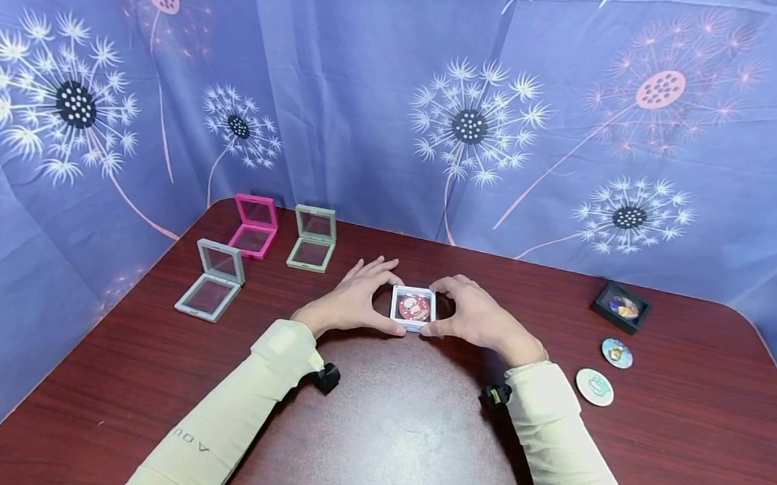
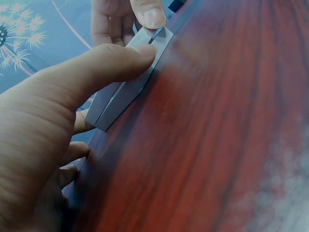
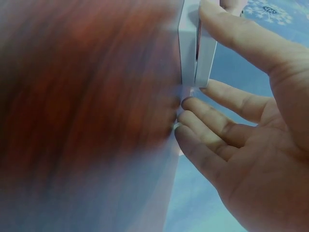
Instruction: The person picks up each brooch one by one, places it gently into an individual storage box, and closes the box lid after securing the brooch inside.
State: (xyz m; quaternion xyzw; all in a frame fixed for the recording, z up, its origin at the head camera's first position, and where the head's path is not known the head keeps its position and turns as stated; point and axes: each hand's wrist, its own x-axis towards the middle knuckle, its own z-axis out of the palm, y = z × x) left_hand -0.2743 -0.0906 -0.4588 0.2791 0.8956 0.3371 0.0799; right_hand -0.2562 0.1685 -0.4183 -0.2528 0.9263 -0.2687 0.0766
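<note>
Sleeves of cream fabric point(image 1: 242, 395) lie nearest — left lettered “AQU”, right showing “X”. Left hand point(image 1: 351, 302) and right hand point(image 1: 478, 316), half-curled, pinch opposite sides of a square white plastic case point(image 1: 413, 326) — round red badge point(image 1: 414, 307) inside — at the red-brown table's point(image 1: 380, 432) centre.

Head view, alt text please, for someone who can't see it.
Left hand and right hand grip a white case holding a red disc, at a reddish table; three open cases sit left, a black case and two discs right.

Right wrist view: white case point(image 3: 188, 50) — cut by top edge | tabletop point(image 3: 87, 96) — blurred | head view: left sleeve point(image 1: 221, 412) cut off below
</note>
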